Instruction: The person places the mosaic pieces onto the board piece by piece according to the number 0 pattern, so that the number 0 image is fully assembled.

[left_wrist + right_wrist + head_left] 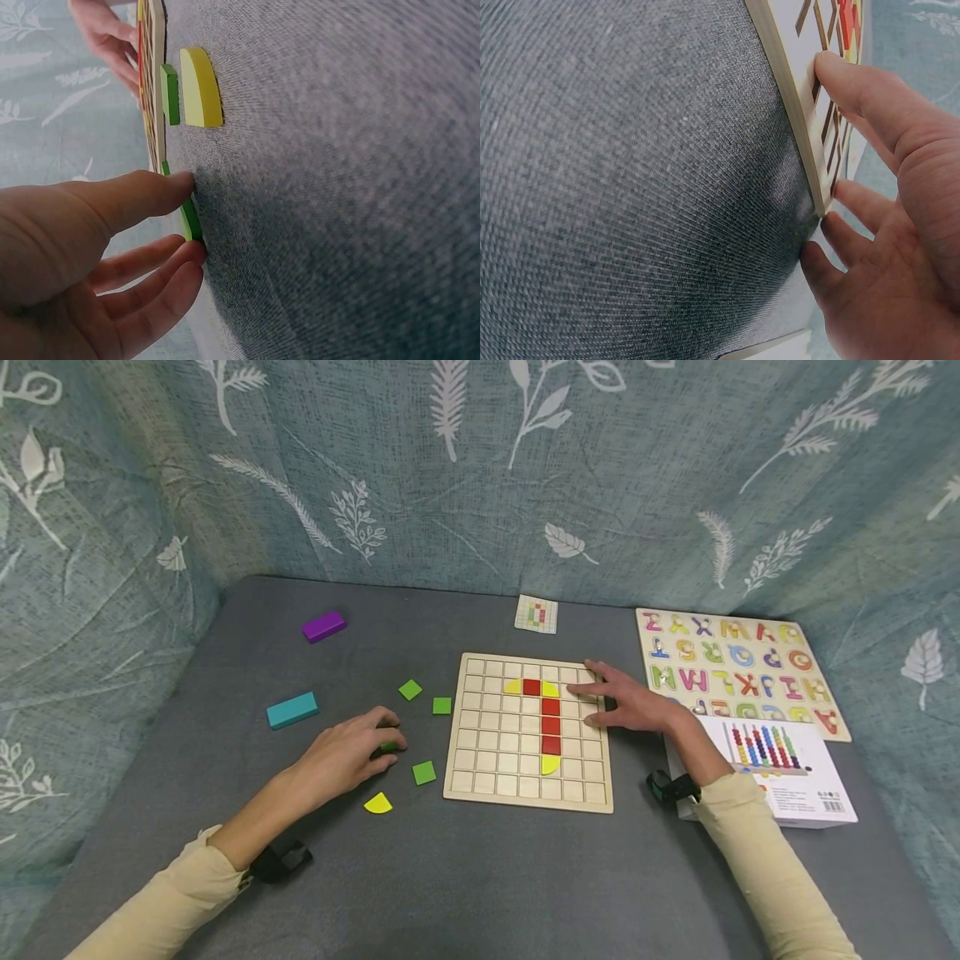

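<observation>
My left hand (341,752) is low over the cloth left of the board. Its thumb and fingertips pinch a green square tile (190,222) at two edges, and the tile is mostly covered in the head view. My right hand (633,700) lies with spread fingers on the right side of the wooden grid board (480,783). In the right wrist view its thumb touches the board's face, with other fingers by the edge. On the board, red square tiles (551,725) and yellow quarter-round tiles (551,765) form a hooked line.
Loose green tiles (423,772) and a yellow quarter-round (378,803) lie between hand and board. Farther left are a teal block (292,710) and a purple block (324,627). A pattern card (536,614) lies behind the board. At right are a letter puzzle (738,664) and white box (810,777).
</observation>
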Demonstrator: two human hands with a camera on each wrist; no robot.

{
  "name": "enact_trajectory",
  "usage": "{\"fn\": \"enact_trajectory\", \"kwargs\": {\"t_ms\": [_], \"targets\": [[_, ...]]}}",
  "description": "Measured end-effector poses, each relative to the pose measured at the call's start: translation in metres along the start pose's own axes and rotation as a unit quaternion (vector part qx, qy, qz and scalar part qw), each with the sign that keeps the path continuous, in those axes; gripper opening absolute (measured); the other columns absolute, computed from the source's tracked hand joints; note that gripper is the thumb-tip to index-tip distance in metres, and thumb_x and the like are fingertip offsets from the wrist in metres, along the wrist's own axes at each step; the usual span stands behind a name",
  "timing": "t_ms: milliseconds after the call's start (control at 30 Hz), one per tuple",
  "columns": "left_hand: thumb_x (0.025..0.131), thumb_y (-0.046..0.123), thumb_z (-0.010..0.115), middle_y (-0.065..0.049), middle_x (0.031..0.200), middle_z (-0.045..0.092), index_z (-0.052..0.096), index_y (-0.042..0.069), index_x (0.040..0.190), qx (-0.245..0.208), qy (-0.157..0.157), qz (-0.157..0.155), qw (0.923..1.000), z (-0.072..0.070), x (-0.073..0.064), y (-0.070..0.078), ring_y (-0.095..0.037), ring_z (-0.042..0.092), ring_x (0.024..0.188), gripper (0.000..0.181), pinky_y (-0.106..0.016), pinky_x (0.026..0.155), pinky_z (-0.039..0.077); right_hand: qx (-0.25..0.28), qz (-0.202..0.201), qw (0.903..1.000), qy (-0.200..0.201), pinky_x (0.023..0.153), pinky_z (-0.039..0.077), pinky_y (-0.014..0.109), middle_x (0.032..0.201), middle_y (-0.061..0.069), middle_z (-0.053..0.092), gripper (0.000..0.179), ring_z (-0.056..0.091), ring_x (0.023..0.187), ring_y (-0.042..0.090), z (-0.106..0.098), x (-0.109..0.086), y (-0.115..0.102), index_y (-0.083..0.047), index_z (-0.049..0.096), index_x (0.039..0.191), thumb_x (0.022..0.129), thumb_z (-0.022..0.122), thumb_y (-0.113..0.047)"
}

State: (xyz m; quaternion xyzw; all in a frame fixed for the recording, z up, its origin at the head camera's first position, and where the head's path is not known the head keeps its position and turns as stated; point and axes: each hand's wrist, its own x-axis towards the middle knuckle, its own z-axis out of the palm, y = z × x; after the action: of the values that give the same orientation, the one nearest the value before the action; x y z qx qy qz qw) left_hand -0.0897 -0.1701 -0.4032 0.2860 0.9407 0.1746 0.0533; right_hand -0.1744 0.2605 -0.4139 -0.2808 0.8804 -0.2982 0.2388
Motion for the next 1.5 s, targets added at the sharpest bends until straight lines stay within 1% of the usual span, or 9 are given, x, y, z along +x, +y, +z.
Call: {"fn": "enact_trajectory", "kwargs": {"t_ms": [200, 400, 500, 600, 767, 1067, 1267, 1400, 1500], "targets": [[0.083, 0.012, 0.075, -0.011, 0.119, 0.06, 0.072, 0.015, 0.101, 0.003, -0.005, -0.005, 1.0, -0.0003, -0.0007, 0.0002, -0.029, 0.065, 0.098, 0.019, -0.042, 0.07, 0.054, -0.001, -0.001, 1.0, 0.001, 0.111, 0.017, 0.066, 0.159, 0.028, 0.009, 0.058, 0.007, 0.146, 0.049, 0.0, 0.0, 0.0004, -0.004, 0.045, 0.144, 0.091, 0.067, -0.018], [0.083, 0.01, 0.075, -0.013, 0.121, 0.06, 0.072, 0.013, 0.103, -0.007, 0.0, -0.002, 1.0, 0.0002, -0.0009, -0.0004, -0.03, 0.065, 0.097, 0.02, -0.044, 0.075, 0.054, 0.0, -0.002, 1.0, 0.001, 0.111, 0.017, 0.066, 0.159, 0.028, 0.008, 0.058, 0.007, 0.146, 0.049, 0.0002, 0.0002, 0.0009, -0.004, 0.046, 0.144, 0.091, 0.067, -0.018], [0.083, 0.008, 0.075, -0.013, 0.12, 0.06, 0.071, 0.012, 0.103, -0.014, 0.004, -0.002, 0.9999, 0.0005, -0.0006, -0.0006, -0.03, 0.065, 0.097, 0.02, -0.045, 0.077, 0.053, 0.001, -0.002, 1.0, 0.002, 0.112, 0.017, 0.066, 0.159, 0.028, 0.008, 0.058, 0.006, 0.146, 0.049, 0.0001, 0.0001, 0.0005, -0.004, 0.046, 0.143, 0.091, 0.067, -0.017], [0.083, 0.006, 0.074, -0.012, 0.115, 0.061, 0.071, 0.011, 0.102, -0.02, 0.008, -0.001, 0.9998, 0.0013, -0.0001, -0.0014, -0.028, 0.065, 0.095, 0.019, -0.044, 0.078, 0.053, 0.004, -0.001, 1.0, 0.001, 0.112, 0.016, 0.066, 0.159, 0.028, 0.008, 0.058, 0.006, 0.146, 0.049, -0.0001, -0.0003, -0.0001, -0.004, 0.045, 0.144, 0.091, 0.067, -0.016], [0.083, 0.003, 0.073, -0.008, 0.107, 0.064, 0.071, 0.011, 0.1, -0.029, 0.018, 0.006, 0.9994, 0.0023, 0.0008, -0.0036, -0.024, 0.065, 0.091, 0.019, -0.041, 0.076, 0.054, 0.004, 0.001, 1.0, 0.001, 0.112, 0.016, 0.066, 0.159, 0.028, 0.008, 0.058, 0.006, 0.146, 0.049, -0.0004, 0.0002, -0.0006, -0.004, 0.045, 0.143, 0.091, 0.067, -0.015], [0.083, -0.001, 0.071, -0.007, 0.104, 0.066, 0.071, 0.01, 0.098, -0.033, 0.023, 0.015, 0.9991, 0.0022, 0.0034, -0.0059, -0.021, 0.064, 0.087, 0.019, -0.039, 0.073, 0.053, 0.001, -0.009, 0.9999, 0.005, 0.112, 0.016, 0.066, 0.158, 0.03, 0.009, 0.058, 0.007, 0.146, 0.05, -0.001, 0.0005, 0.0004, -0.002, 0.046, 0.142, 0.089, 0.068, -0.011], [0.084, -0.001, 0.071, -0.007, 0.103, 0.066, 0.071, 0.01, 0.098, -0.037, 0.019, 0.01, 0.9991, 0.0018, 0.0056, -0.0068, -0.02, 0.064, 0.086, 0.018, -0.039, 0.073, 0.054, 0.001, -0.008, 0.9999, 0.005, 0.112, 0.016, 0.066, 0.158, 0.03, 0.009, 0.058, 0.007, 0.146, 0.051, -0.0014, 0.0005, 0.0003, -0.002, 0.046, 0.142, 0.09, 0.068, -0.012], [0.084, 0.001, 0.071, -0.006, 0.103, 0.067, 0.072, 0.012, 0.098, -0.03, 0.02, 0.012, 0.9993, 0.0014, 0.0059, -0.0064, -0.019, 0.064, 0.085, 0.017, -0.038, 0.071, 0.053, 0.004, -0.003, 1.0, 0.004, 0.112, 0.016, 0.066, 0.159, 0.029, 0.009, 0.058, 0.007, 0.146, 0.05, -0.0016, 0.0, -0.0002, -0.003, 0.046, 0.143, 0.09, 0.068, -0.013], [0.084, 0.004, 0.072, -0.003, 0.103, 0.067, 0.072, 0.015, 0.096, -0.018, 0.03, 0.019, 0.9992, 0.0015, 0.006, -0.0052, -0.018, 0.064, 0.086, 0.016, -0.037, 0.07, 0.052, 0.005, -0.002, 1.0, 0.001, 0.112, 0.016, 0.066, 0.159, 0.029, 0.009, 0.058, 0.006, 0.146, 0.05, -0.0018, 0.0001, -0.0007, -0.003, 0.046, 0.143, 0.091, 0.067, -0.014]]}}
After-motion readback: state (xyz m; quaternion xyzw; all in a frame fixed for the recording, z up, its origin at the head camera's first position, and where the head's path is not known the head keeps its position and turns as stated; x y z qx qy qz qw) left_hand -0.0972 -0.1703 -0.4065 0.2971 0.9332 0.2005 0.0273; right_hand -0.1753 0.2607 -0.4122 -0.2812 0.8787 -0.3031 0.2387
